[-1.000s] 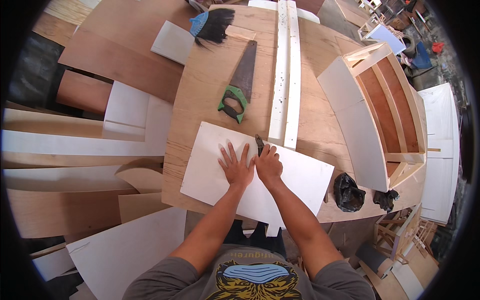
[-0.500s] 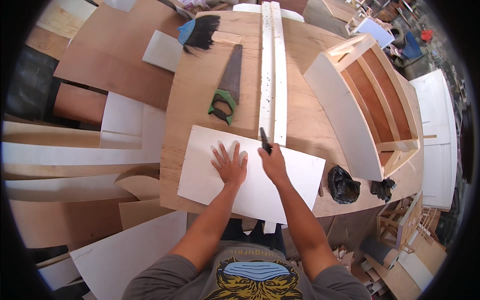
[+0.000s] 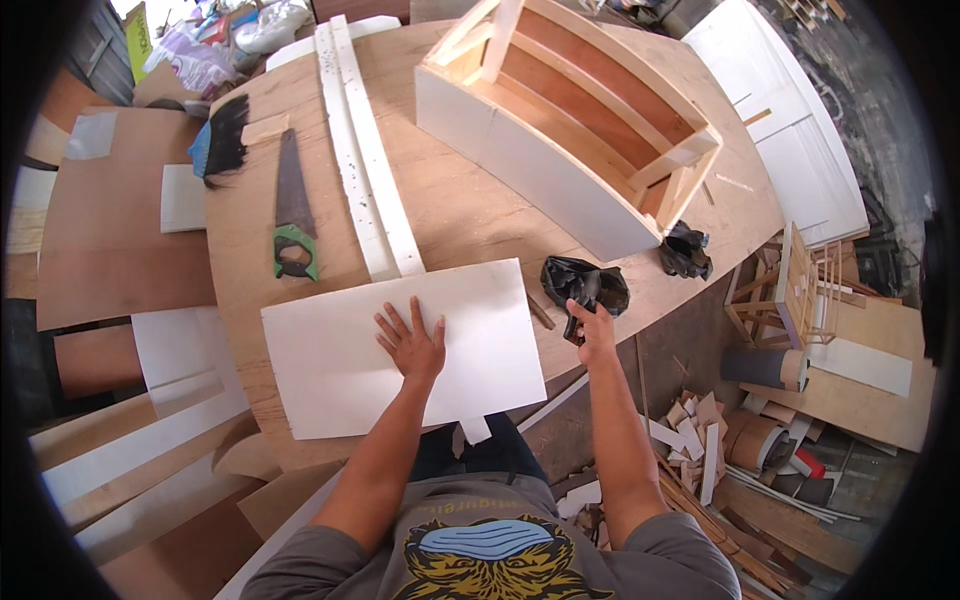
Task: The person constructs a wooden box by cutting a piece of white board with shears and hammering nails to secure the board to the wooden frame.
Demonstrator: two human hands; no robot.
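My left hand [image 3: 412, 343] lies flat with spread fingers on a white board [image 3: 320, 350] at the near edge of the wooden worktable [image 3: 500, 235]. Closed around a slim black tool [image 3: 572, 328], my right hand [image 3: 597, 335] is right of the board. It reaches over an open black plastic bag [image 3: 562, 276] on the table. The tool's tip is hard to tell apart from the dark bag, and its kind does not show. A small wooden stick [image 3: 541, 312] lies between board and bag.
Beyond the board lie a green-handled handsaw [image 3: 292, 200], long white rails [image 3: 348, 120] and a blue brush [image 3: 234, 135] with black bristles. An open wooden cabinet frame [image 3: 555, 165] and a second black bag [image 3: 686, 252] stand right. Wood offcuts [image 3: 690, 430] litter the floor.
My right hand has moved right with the black tool, from above the white board to the black bag. The left hand stays flat on the board. The view has turned right.
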